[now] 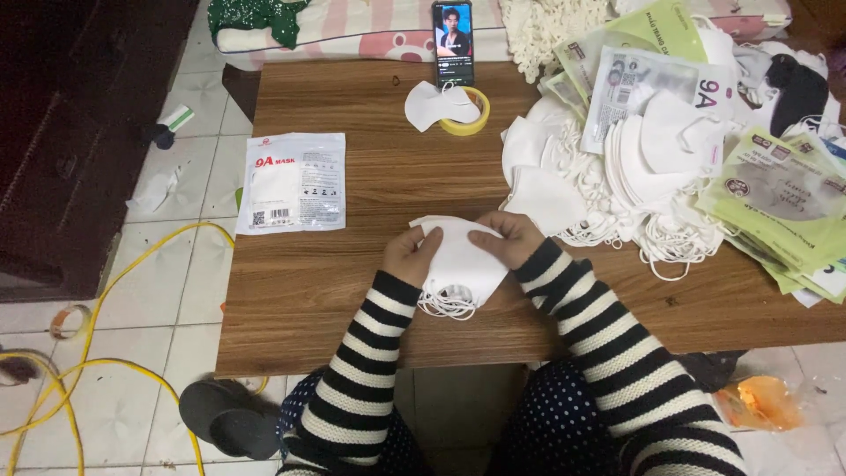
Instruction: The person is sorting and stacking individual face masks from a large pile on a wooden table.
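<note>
A small stack of white face masks (458, 260) is being held over the near middle of the wooden surface (352, 326), gripped from both sides: the left hand (410, 254) is closed on its left edge and the right hand (508, 238) is closed on its upper right edge, with the ear loops (448, 305) hanging out below toward the person. One sealed mask packet (293, 182), flat and white with a clear front, is lying on the left part of the surface, well apart from the hands, and appears to be the only finished one in view. Far more is waiting, judging by the right side, where a large heap of loose white masks (608, 176) is being crowded by a spread of empty green and white pouches (775, 198). So the work is judged to be at an early stage, with the stack in hand not yet bagged. At the far edge a roll of yellow tape (470, 117) is lying with a single mask (434, 106) against it, beside a propped phone (452, 31).
</note>
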